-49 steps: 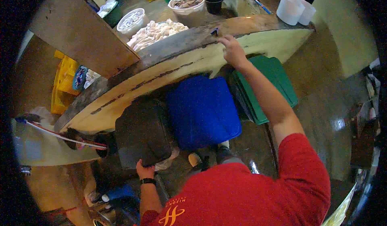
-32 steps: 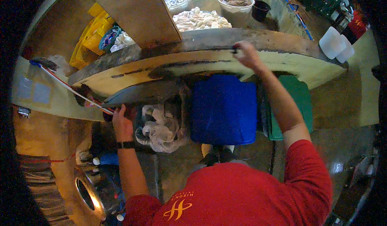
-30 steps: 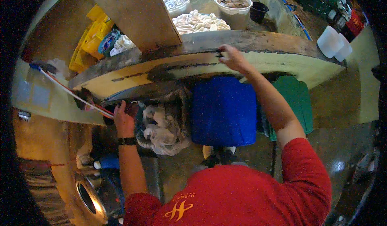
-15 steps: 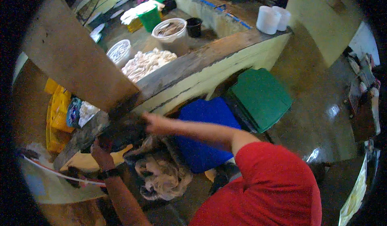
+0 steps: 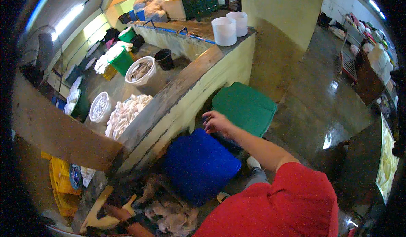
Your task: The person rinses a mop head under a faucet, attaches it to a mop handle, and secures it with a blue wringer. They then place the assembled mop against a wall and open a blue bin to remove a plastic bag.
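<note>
My right hand (image 5: 217,123) is raised over the gap between a blue lid (image 5: 202,165) and a green lid (image 5: 245,108). Its fingers are loosely bent and apart, and I see nothing held in them. At the lower left, my left hand (image 5: 117,211), with a dark band on its wrist, is low beside the low wall. It is dim and smeared, so its fingers do not show clearly. Close to it, a crumpled pale plastic bag (image 5: 173,216) lies below the blue lid.
A low wall (image 5: 177,91) runs diagonally, with white tubs (image 5: 224,32) on its far end. Beyond it stand a heap of whitish pieces (image 5: 127,114), a white bucket (image 5: 141,71) and a green bucket (image 5: 120,61). Yellow crates (image 5: 63,182) are at left; wet floor (image 5: 304,106) stretches right.
My right hand has swung right and away from the dark area by the post, to over the lids. My left hand sits lower in the picture. The view has turned right.
</note>
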`<state>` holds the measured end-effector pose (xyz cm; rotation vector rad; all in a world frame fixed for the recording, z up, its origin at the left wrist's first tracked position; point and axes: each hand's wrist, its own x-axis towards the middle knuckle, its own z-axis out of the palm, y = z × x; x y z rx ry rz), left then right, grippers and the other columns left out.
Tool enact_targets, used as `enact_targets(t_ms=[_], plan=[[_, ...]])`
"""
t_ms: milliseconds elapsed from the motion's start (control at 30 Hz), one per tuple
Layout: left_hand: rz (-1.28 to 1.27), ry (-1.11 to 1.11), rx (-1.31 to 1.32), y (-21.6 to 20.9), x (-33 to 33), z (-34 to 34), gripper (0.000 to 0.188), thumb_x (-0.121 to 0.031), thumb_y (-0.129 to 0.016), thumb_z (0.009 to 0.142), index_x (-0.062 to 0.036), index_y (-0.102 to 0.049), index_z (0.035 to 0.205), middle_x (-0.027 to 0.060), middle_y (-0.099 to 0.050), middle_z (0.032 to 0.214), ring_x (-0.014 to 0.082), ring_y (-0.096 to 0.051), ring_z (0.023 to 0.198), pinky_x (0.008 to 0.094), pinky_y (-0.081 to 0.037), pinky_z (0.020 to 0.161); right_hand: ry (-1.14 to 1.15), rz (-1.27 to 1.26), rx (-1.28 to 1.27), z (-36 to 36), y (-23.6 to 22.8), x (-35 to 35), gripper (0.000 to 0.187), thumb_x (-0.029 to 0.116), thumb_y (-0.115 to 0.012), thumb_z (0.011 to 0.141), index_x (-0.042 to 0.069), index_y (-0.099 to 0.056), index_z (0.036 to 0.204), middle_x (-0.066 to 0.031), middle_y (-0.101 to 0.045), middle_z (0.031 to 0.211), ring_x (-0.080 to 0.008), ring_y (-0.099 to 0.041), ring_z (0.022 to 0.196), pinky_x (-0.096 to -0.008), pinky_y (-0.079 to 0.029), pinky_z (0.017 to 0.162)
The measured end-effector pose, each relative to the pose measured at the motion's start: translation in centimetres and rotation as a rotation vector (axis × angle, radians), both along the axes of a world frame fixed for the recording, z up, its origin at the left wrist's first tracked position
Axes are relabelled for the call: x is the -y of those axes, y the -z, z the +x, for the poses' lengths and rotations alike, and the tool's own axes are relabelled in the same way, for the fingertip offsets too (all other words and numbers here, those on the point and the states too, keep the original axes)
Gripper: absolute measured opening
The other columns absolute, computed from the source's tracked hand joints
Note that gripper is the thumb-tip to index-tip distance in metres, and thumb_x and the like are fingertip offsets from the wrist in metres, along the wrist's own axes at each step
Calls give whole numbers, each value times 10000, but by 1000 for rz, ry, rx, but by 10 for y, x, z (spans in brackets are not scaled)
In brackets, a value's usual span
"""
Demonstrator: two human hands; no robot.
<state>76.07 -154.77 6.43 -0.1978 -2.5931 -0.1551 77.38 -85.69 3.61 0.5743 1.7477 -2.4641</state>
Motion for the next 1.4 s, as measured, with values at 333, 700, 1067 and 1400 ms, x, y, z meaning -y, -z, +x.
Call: enact_targets(t_ms=[333, 700, 1067, 1400], plan=[[1099, -581, 547, 122, -273, 68, 651, -266, -726, 894, -18, -470, 1439, 210, -484, 1477, 374, -503, 1305, 515, -485, 1041, 472, 898, -378, -134, -82, -361, 460, 202, -837, 823, 93, -628, 1218, -101, -671, 809, -225, -666, 719, -354, -551, 639], [2108, -947, 77, 66, -219, 166, 775, -400, -733, 851, -126, -427, 1508, 137, -466, 1511, 363, -445, 1351, 574, -470, 1041, 181, 1620, -429, -279, -130, -544, 394, 427, -768, 818, 141, -662, 1067, -205, -713, 932, -413, -712, 911, -532, -568, 773], [1467, -590, 876, 109, -531, 115, 311, -181, -735, 930, -26, -618, 1173, 107, -676, 966, 226, -691, 785, 340, -585, 582, 322, 1675, -706, -203, -142, -512, 340, 291, -747, 886, 24, -712, 1094, -181, -722, 957, -274, -699, 874, -418, -546, 793], [1341, -543, 1442, 120, -716, 115, 765, -446, -867, 812, -10, -503, 1325, 58, -570, 925, 176, -575, 722, 345, -485, 571, -175, 905, 436, 42, 173, -499, 258, 182, -664, 845, 92, -776, 1059, -188, -764, 989, -243, -734, 637, -377, -572, 589]])
